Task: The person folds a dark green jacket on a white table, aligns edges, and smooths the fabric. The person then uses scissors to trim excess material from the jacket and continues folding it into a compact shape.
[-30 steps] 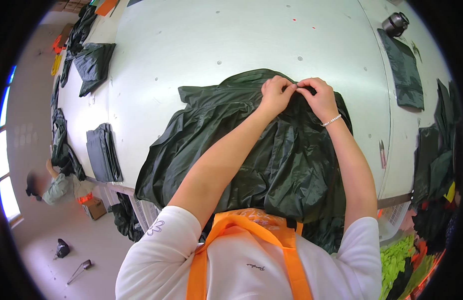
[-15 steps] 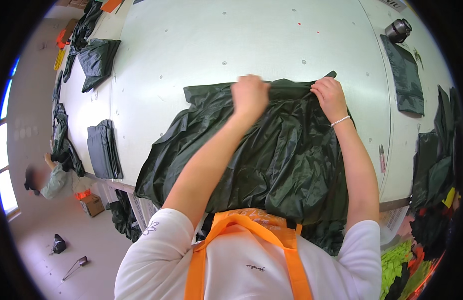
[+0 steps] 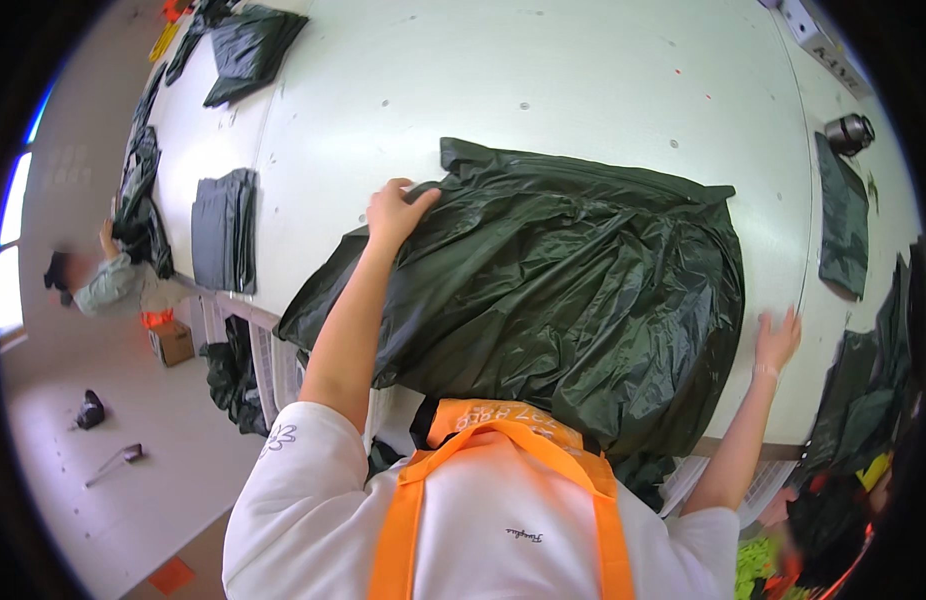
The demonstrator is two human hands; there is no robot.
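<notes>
A dark green, shiny waterproof garment (image 3: 553, 270) lies spread and creased on the table in front of me. Its straight, folded band runs along the far side, and its near part hangs toward my body. At the garment's left edge, my left hand (image 3: 395, 215) has a bit of the fabric between thumb and fingers. My right hand (image 3: 778, 342) is off the garment, low over the table to its right, with fingers stretched out and slightly blurred. The spot beneath that hand is hidden.
On the pale table (image 3: 603, 60), a folded dark stack (image 3: 223, 230) lies left and a dark bundle (image 3: 251, 50) lies farther back. At right are a metal flask (image 3: 849, 133), a folded dark piece (image 3: 843, 215) and a box (image 3: 825, 48). Another person (image 3: 103, 280) works at far left.
My left hand has moved left along the garment. My right hand has let go of the far band and come down to the table at right. The view has shifted.
</notes>
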